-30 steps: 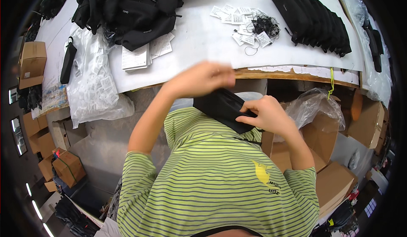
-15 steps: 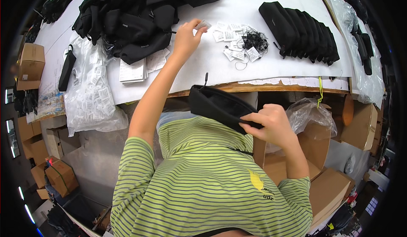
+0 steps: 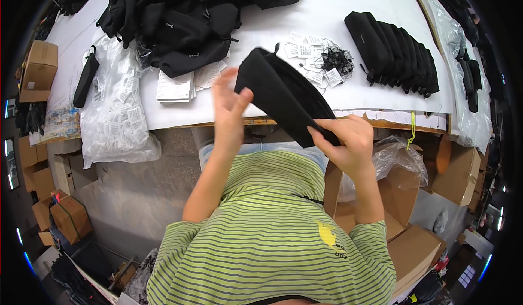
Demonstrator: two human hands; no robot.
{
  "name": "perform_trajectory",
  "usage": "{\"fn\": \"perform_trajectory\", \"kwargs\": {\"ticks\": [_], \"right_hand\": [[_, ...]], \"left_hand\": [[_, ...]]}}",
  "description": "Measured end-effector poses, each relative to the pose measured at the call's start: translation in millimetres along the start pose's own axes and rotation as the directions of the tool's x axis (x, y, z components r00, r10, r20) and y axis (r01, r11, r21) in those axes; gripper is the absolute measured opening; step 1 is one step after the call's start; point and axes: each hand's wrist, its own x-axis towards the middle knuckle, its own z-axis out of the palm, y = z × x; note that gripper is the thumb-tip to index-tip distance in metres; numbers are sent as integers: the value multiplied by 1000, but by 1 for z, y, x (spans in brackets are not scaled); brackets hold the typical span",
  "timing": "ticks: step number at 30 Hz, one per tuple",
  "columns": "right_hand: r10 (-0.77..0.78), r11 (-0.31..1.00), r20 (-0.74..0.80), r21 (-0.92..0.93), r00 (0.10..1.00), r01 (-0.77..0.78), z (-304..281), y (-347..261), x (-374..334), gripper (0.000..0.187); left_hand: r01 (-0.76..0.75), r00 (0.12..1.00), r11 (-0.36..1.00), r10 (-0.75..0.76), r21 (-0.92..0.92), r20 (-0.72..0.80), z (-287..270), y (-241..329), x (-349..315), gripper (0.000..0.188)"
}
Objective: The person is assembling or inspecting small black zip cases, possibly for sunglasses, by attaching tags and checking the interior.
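Note:
A long black zip pouch (image 3: 280,89), its opening gaping, is held up slantwise over the table's front edge. My right hand (image 3: 348,141) pinches its lower right end between thumb and fingers. Beside the pouch's upper left end is my left hand (image 3: 229,106), slightly blurred, its fingers apart and nothing visible in them. Behind the pouch lie loose white tags (image 3: 306,49) with a tangle of black strings (image 3: 338,61). A stack of white printed sheets (image 3: 174,88) is to the left of my left hand.
A heap of black pouches (image 3: 188,32) covers the table's back left; a row of similar pouches (image 3: 392,51) leans at the right. A clear bag of tags (image 3: 122,109) hangs over the front edge. Below right stands an open carton (image 3: 400,190) with clear plastic (image 3: 400,160).
My left hand has come back from the far side of the table toward the pouch; the small paper it held no longer shows. My right hand has raised and tilted the pouch.

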Motion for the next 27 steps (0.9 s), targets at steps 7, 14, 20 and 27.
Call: {"fn": "perform_trajectory", "kwargs": {"ticks": [7,14,20,27], "right_hand": [[430,864,-146,351,891,-360,44,-21,-13,7],[682,355,102,820,724,-449,59,-3,-35,22],[518,757,-148,538,843,-371,32,12,4,33],[497,841,-76,287,865,-458,29,16,4,10]], "left_hand": [[615,730,592,-677,-521,93,17,-2,-14,44],[642,762,695,-624,-324,172,16,7,-12,38],[746,656,658,-698,-103,288,21,14,-18,39],[747,660,659,-717,-92,223,25,14,-24,34]]}}
